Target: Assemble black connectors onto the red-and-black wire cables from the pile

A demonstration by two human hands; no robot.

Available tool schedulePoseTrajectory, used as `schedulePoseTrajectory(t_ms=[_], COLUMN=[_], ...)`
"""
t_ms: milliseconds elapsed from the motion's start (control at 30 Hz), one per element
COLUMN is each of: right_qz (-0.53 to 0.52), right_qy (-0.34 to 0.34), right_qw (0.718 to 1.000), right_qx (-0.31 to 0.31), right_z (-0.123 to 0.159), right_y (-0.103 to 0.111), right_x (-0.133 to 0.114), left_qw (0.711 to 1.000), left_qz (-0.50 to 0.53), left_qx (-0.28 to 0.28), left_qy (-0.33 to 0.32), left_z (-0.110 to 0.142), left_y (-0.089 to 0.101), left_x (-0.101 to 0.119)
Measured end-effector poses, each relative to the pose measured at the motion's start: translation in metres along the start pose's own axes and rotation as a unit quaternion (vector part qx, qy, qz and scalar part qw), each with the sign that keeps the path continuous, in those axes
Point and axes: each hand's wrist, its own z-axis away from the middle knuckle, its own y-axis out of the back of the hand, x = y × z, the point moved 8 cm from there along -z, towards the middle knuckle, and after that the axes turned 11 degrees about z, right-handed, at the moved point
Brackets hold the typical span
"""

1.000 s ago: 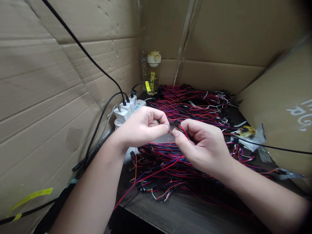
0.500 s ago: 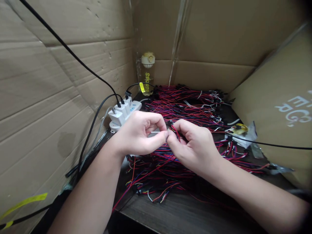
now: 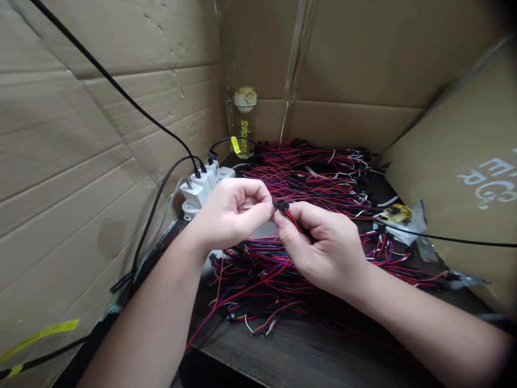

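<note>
Cardboard walls [image 3: 347,59] frame my view: right hand [image 3: 323,248] holds a wired black connector [image 3: 282,205]; left hand [image 3: 232,215] pinches a thin white piece [image 3: 249,206], mostly hidden.

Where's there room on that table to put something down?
The best bare patch is the table's front strip, between its near edge and the front wires. Wires crowd the middle and back, under and behind the left hand and right hand. White plugs fill the left side.
</note>
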Motion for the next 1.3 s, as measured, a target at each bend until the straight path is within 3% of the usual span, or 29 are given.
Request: schedulePoseTrajectory(t_ms=[600,867,1100,1300], right_qz=[0.118,0.189,0.178,0.162], right_qy=[0.059,0.144,0.138,0.087], right_qw=[0.991,0.971,0.974,0.982], right_qx=[0.026,0.018,0.028,0.035], right_z=[0.008,0.01,0.009,0.007], right_y=[0.007,0.005,0.007,0.009], right_x=[-0.007,-0.015,-0.017,-0.013], left_qw=[0.996,0.998,0.999,0.999], left_qz=[0.036,0.016,0.017,0.028], left_qx=[-0.025,-0.012,-0.01,0.009], left_qy=[0.076,0.065,0.041,0.013], left_z=[0.002,0.002,0.004,0.004], left_y=[0.0,0.002,0.0,-0.003], left_x=[-0.005,-0.003,0.0,0.007])
